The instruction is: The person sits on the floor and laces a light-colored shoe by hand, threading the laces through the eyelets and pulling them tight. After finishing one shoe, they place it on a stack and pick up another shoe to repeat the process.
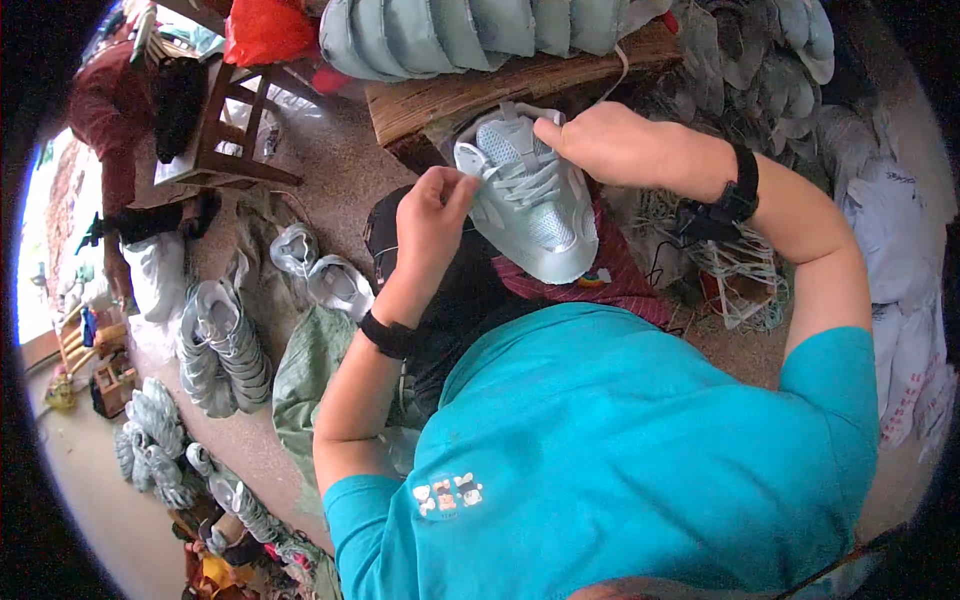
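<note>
A pale grey-green shoe upper (547, 262) with mesh panels lies toe toward me over my lap, beside the wooden bench edge. Pale shoelaces (530, 187) cross its front. At the upper's left eyelet edge, my left hand (432, 215) is closed, thumb and index fingertips pinched together; whatever is between them is too small to make out. My right hand (615, 148) grips the upper's right side near the tongue (513, 135), thumb on top and other fingers hidden. A thin pale cord (624, 68) hangs from the bench behind the right hand.
A row of nested shoe uppers (450, 35) sits on the wooden bench (480, 88). More uppers stand on the floor at left (225, 350) and pile up at the far right (760, 60). A wooden chair (235, 135) and a person in a dark red sleeve (115, 120) are at far left.
</note>
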The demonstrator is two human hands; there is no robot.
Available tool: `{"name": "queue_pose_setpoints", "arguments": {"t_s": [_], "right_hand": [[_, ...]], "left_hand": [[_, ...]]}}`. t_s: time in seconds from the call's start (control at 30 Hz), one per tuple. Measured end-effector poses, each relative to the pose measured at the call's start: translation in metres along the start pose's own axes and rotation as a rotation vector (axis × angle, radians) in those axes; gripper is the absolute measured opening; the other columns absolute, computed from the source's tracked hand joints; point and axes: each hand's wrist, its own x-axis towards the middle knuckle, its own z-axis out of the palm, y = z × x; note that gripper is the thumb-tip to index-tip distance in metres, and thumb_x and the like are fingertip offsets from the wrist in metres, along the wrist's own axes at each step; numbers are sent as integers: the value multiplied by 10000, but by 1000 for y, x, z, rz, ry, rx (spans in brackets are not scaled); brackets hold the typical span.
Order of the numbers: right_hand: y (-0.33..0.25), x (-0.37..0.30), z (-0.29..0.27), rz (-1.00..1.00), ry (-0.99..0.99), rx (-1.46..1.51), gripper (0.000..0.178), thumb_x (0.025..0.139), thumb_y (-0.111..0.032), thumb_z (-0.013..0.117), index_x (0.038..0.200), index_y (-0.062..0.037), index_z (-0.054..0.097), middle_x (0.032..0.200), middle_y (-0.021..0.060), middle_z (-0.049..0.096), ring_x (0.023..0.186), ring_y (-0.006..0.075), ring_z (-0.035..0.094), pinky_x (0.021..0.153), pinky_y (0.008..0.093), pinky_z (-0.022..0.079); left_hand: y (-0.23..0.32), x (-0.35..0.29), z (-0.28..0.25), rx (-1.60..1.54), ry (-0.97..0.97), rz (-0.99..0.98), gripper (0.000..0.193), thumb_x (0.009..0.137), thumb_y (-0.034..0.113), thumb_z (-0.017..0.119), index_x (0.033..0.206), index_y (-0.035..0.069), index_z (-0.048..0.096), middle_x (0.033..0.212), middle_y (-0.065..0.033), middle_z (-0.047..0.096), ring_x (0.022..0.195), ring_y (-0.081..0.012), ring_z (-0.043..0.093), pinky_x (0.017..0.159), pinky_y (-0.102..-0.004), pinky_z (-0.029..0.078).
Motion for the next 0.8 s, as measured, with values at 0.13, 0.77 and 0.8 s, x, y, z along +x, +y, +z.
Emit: {"name": "queue_pose_setpoints", "arguments": {"t_s": [0.13,0.77,0.8], "right_hand": [[6,3,-3,-106,157,-168,171,789,-90,600,937,-37,532,691,124,632,696,350,658,581,446,509],[37,21,-14,-344,127,84,177,764,-196,674,798,-28,629,824,139,589,764,358,621,656,463,497],[39,23,-16,-330,85,129,203,771,-224,675,790,-24,642,807,142,594,746,360,619,649,466,490]], "left_hand": [[3,1,-1,-129,-26,-22,160,920,158,655,922,-2,645,795,27,610,725,-41,514,641,-191,418],[43,33,-8,708,-261,405,210,872,227,601,832,21,605,837,-203,598,827,-413,590,706,-471,483],[44,34,-9,730,-282,434,206,870,228,606,830,25,613,844,-195,600,836,-403,595,712,-463,487]]}}
